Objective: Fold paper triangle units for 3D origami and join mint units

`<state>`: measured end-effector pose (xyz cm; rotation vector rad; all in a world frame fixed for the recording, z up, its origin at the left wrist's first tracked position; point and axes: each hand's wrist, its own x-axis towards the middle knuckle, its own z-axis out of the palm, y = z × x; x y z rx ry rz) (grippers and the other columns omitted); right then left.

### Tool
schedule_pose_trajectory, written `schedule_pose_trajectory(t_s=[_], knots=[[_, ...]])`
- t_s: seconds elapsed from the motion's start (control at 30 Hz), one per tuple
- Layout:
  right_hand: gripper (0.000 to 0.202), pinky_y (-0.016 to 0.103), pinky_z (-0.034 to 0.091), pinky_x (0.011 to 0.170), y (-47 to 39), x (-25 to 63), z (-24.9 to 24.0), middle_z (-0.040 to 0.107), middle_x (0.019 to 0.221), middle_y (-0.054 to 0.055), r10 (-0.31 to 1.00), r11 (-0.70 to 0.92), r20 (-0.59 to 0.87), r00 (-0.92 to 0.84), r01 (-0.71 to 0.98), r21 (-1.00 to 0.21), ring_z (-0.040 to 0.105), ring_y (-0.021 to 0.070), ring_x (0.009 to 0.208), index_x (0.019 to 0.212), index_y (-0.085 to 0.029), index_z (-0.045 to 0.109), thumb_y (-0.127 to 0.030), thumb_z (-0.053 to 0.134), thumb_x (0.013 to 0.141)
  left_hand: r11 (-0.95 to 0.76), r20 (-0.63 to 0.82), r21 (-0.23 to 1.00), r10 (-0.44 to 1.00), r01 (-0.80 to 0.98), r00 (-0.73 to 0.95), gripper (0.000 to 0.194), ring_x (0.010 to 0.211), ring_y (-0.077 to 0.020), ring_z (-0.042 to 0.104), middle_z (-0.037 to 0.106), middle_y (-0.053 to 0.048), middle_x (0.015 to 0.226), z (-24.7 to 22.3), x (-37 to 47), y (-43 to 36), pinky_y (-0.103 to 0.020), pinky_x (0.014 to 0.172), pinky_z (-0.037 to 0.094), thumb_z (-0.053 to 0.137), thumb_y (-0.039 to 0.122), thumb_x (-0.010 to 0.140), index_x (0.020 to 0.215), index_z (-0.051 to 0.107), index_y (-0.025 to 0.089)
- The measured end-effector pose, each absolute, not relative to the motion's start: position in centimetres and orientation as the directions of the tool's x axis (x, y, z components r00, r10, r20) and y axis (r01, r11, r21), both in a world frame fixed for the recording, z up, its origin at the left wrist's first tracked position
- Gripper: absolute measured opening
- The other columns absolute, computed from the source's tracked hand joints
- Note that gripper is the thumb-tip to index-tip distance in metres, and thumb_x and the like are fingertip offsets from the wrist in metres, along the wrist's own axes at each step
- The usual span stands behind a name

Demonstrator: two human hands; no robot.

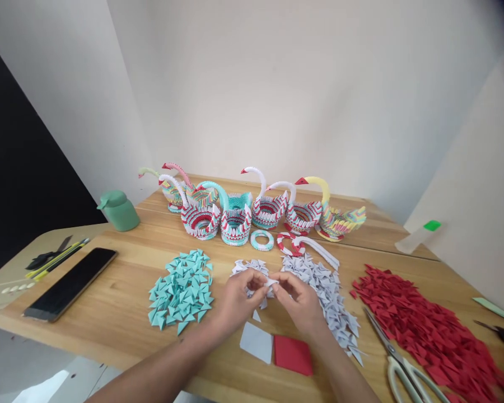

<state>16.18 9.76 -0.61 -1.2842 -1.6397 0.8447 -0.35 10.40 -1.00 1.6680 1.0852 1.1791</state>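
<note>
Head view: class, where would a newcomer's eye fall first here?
First, probably, the multicoloured swans of folded paper, with curved necks, grouped at the back of the brown wooden table. Next, the big heap of red paper triangles at the right, with a heap of turquoise paper triangles opposite at the left. In the centre, the left hand and right hand pinch a small white piece of paper between them.

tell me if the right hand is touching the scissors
Apart. The head view shows the right hand away from the scissors, with white folded pieces and bare tabletop between them.
</note>
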Motion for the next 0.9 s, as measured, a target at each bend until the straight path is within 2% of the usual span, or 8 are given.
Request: schedule_pose_trajectory(t_s=[0.1, 0.2, 0.63, 0.9], knots=[[0.018, 0.028, 0.050, 0.070, 9.7, 16.1, -0.6, 0.069, 0.084, 0.004, 0.963, 0.267, 0.253, -0.089, 0.409, -0.873, 0.063, 0.0189, 0.075, 0.092, -0.020, 0.068, -0.031, 0.056, 0.084, -0.467, 0.432, 0.836, 0.884, 0.288, 0.179, 0.004, 0.084, -0.0194, 0.062, 0.069, -0.005, 0.083, -0.4, -0.6, 10.4, -0.030, 0.078, 0.046, 0.063, 0.020, 0.080, 0.076, 0.064, 0.020], [0.018, 0.028, 0.049, 0.068, 9.7, 16.1, -0.7, 0.069, 0.085, 0.004, 0.963, 0.267, 0.256, -0.084, 0.418, -0.868, 0.062, 0.0184, 0.073, 0.093, -0.020, 0.068, -0.031, 0.057, 0.084, -0.532, 0.500, 0.798, 0.847, 0.284, 0.183, 0.007, 0.091, -0.0208, 0.063, 0.071, -0.007, 0.093, -0.2, -0.7, 10.4, -0.033, 0.085, 0.046, 0.062, 0.016, 0.080, 0.076, 0.066, 0.020], [0.021, 0.028, 0.050, 0.068, 9.4, 16.0, 0.1, 0.069, 0.086, 0.005, 0.968, 0.248, 0.220, -0.116, 0.368, -0.896, 0.063, 0.0190, 0.076, 0.096, -0.021, 0.069, -0.034, 0.055, 0.086, -0.503, 0.465, 0.826, 0.863, 0.255, 0.196, 0.013, 0.086, -0.0202, 0.065, 0.073, -0.005, 0.086, -0.3, -0.8, 10.5, -0.032, 0.082, 0.048, 0.059, 0.016, 0.082, 0.073, 0.067, 0.020], [0.020, 0.028, 0.048, 0.070, 9.4, 16.0, 0.4, 0.068, 0.089, 0.004, 0.957, 0.288, 0.244, -0.157, 0.399, -0.871, 0.061, 0.0180, 0.075, 0.097, -0.022, 0.069, -0.029, 0.054, 0.085, -0.489, 0.448, 0.834, 0.871, 0.257, 0.202, 0.013, 0.086, -0.0193, 0.065, 0.072, -0.005, 0.087, -0.4, -0.7, 10.5, -0.030, 0.080, 0.048, 0.058, 0.013, 0.080, 0.072, 0.066, 0.020]])
